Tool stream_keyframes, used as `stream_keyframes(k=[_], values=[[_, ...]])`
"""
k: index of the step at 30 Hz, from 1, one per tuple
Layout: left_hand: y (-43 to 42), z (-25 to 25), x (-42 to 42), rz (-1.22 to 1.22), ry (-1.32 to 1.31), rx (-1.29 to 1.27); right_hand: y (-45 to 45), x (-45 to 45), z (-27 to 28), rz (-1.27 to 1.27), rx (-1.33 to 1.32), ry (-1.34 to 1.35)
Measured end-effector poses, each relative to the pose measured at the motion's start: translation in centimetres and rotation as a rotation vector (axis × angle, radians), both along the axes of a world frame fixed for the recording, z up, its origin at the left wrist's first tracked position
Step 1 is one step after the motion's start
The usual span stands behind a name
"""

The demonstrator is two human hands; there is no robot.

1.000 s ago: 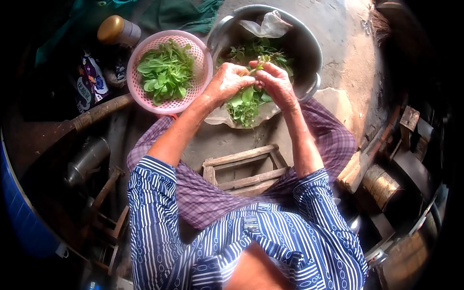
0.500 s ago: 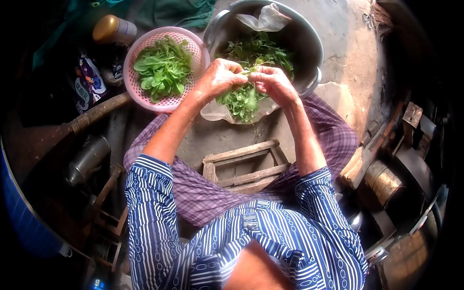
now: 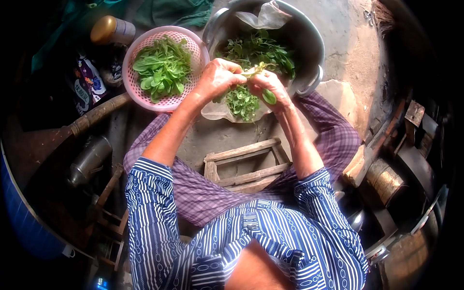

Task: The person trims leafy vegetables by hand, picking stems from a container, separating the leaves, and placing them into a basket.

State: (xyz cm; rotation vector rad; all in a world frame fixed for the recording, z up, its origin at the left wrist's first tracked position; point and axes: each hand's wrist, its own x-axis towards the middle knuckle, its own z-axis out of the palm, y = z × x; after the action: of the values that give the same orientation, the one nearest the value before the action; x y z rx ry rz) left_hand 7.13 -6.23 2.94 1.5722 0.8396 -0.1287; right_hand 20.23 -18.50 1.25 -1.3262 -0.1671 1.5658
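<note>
Both my hands are raised close together over the near rim of a grey metal pot (image 3: 316, 43). My left hand (image 3: 220, 77) pinches one end of a pale green stem (image 3: 252, 71). The fingers of my right hand (image 3: 270, 87) are closed round the greens, and a single green leaf (image 3: 269, 96) sticks out beneath them. Dark leafy greens (image 3: 261, 50) lie inside the pot with a whitish plastic sheet (image 3: 266, 17). Below my hands a heap of small sprigs (image 3: 242, 102) rests on plastic. Left of them, a pink basket (image 3: 129, 72) holds picked leafy greens (image 3: 162, 67).
A wooden stool frame (image 3: 249, 166) stands between my knees. At the upper left lies a jar with a golden lid (image 3: 104, 30) near green cloth (image 3: 174, 12). A metal cylinder (image 3: 90, 159) sits at left, and wood pieces (image 3: 357, 166) lie at right.
My right hand has turned and drawn slightly toward me, so a leaf now shows below its fingers. The stem shows more between my hands. My left hand stays nearly in place.
</note>
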Motion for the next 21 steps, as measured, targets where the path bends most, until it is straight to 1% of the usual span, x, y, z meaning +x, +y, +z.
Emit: stream_keyframes(k=[2, 6, 8, 10, 12, 14, 15, 16, 17, 19, 20, 21], values=[[0.4, 0.3, -0.1, 0.03, -0.042, -0.242, -0.8, -0.3, -1.3, -0.1, 0.002, 0.207], [0.2, -0.8, -0.3, -0.037, -0.02, -0.167, -1.1, -0.2, -0.3, 0.008, -0.046, 0.053], [0.0, -0.8, -0.2, -0.078, 0.026, -0.116, -1.1, 0.0, 0.1, 0.04, -0.055, 0.035], [0.0, -0.9, -0.2, -0.081, 0.028, -0.127, -0.9, 0.3, 0.5, 0.128, -0.096, -0.038], [0.0, -0.9, -0.1, -0.085, 0.03, -0.138, -0.8, 0.0, 0.3, 0.097, -0.072, -0.038], [0.1, -0.7, 0.0, -0.107, 0.069, -0.204, -1.0, -0.1, -0.2, 0.066, -0.048, -0.038], [0.1, -0.6, 0.0, -0.108, 0.07, -0.205, -1.1, -0.1, -0.7, 0.022, -0.027, 0.022], [0.2, -0.6, -0.1, -0.091, 0.029, -0.264, -1.2, -0.2, -1.0, -0.022, -0.006, 0.082], [0.2, -0.5, -0.2, -0.074, -0.013, -0.324, -1.3, -0.2, -1.2, -0.022, -0.007, 0.084], [0.3, -0.5, -0.1, -0.102, 0.025, -0.289, -1.4, -0.3, -1.3, -0.031, 0.017, 0.165], [0.3, -0.5, -0.1, -0.13, 0.064, -0.255, -1.5, -0.2, -1.2, -0.031, 0.017, 0.166], [0.2, -0.5, -0.1, -0.13, 0.064, -0.255, -1.5, 0.0, -0.9, 0.038, -0.005, 0.115]])
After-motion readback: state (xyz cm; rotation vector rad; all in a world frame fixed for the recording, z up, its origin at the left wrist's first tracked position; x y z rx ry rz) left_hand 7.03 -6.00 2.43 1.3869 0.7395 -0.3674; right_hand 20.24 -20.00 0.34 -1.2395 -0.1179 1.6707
